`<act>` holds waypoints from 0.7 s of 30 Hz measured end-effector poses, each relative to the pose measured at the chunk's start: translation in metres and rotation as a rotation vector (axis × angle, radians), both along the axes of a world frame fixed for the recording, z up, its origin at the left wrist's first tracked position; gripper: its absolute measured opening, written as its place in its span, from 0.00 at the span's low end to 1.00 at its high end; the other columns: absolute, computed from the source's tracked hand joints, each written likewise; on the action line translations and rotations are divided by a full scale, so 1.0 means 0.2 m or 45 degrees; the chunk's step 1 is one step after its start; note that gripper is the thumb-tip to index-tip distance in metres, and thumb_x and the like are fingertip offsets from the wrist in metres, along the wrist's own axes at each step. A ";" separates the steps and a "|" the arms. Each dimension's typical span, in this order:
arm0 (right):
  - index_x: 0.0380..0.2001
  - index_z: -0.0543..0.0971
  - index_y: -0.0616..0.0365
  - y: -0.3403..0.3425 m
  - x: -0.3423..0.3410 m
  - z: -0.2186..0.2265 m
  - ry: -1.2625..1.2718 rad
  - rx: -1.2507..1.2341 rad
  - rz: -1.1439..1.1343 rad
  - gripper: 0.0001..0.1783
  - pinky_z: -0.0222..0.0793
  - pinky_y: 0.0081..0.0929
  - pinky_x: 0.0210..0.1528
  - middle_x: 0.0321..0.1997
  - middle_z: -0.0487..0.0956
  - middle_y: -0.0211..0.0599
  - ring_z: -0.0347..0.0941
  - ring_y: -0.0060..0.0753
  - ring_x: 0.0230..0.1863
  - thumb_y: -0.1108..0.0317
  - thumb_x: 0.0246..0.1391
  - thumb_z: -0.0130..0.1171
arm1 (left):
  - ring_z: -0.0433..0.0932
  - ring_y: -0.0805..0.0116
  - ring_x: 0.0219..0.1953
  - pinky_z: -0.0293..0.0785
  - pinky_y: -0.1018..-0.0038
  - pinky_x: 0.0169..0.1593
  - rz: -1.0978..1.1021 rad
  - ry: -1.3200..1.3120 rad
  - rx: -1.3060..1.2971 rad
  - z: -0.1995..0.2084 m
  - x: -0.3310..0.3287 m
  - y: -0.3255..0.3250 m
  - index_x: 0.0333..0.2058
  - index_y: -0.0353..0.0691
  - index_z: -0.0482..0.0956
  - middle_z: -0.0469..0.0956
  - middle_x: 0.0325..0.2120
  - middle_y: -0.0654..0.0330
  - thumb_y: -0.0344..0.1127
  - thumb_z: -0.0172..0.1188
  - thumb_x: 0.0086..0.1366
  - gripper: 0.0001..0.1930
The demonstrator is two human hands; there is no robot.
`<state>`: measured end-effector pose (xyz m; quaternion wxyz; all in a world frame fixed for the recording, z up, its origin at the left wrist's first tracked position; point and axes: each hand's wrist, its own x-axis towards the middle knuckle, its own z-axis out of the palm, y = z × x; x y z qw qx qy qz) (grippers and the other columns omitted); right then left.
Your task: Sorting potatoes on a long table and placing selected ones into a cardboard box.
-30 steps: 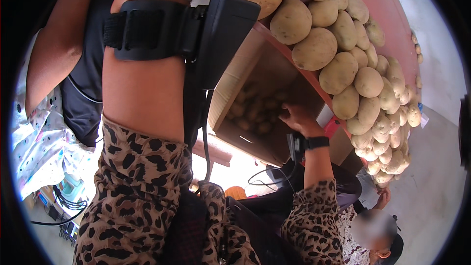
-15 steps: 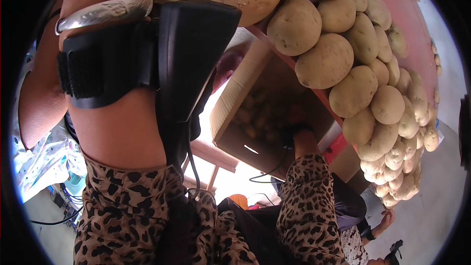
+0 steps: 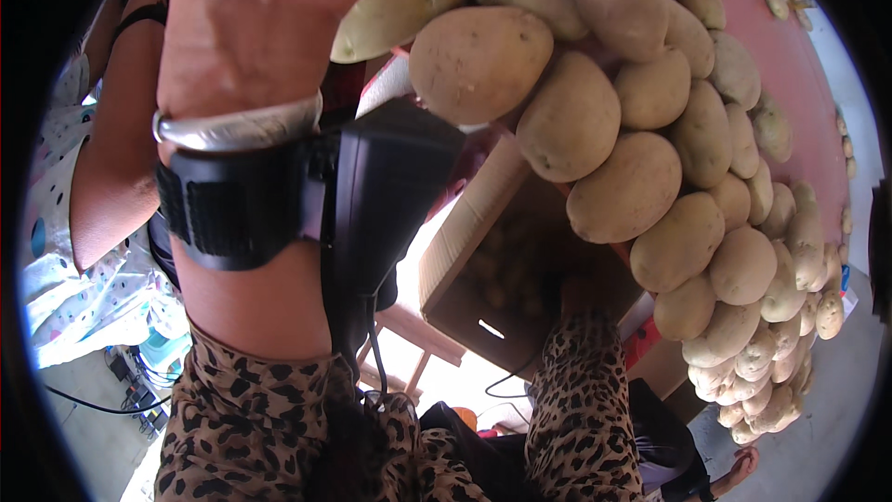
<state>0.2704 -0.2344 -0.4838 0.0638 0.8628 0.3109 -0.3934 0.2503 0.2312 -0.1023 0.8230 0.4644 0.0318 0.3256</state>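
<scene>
My left forearm, in a leopard-print sleeve, reaches up to the top edge beside the potatoes. The wrist end of my left hand [image 3: 269,23] shows above a silver bracelet [image 3: 243,127] and a black strap; its fingers lie beyond the frame. A pale potato [image 3: 404,0] is closest to that hand, with a large brown potato [image 3: 480,63] beside it. My right arm goes down into a cardboard box [image 3: 469,223]. Deep shadow hides most of my right hand [image 3: 570,296], and whether it holds anything does not show. Several dim potatoes [image 3: 506,270] lie inside the box.
A heap of potatoes [image 3: 743,265] covers the edge of a reddish tabletop [image 3: 771,56]. At left are another person's arm [image 3: 121,149] and spotted white clothing. Another person's hand [image 3: 741,465] shows at lower right. A black device [image 3: 386,186] is strapped to my left wrist; cables hang below.
The view has shifted, so potatoes and box sit lower in it. More of my left wrist shows at the top. My right hand has become darker and harder to see inside the box.
</scene>
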 end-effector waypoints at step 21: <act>0.39 0.74 0.57 0.84 -0.18 1.51 0.457 0.960 0.280 0.31 0.60 0.34 0.56 0.54 0.64 0.49 0.62 0.49 0.55 0.64 0.25 0.71 | 0.76 0.59 0.38 0.71 0.67 0.46 0.022 -0.069 -0.439 0.06 -0.18 0.04 0.37 0.32 0.72 0.77 0.34 0.50 0.40 0.49 0.62 0.14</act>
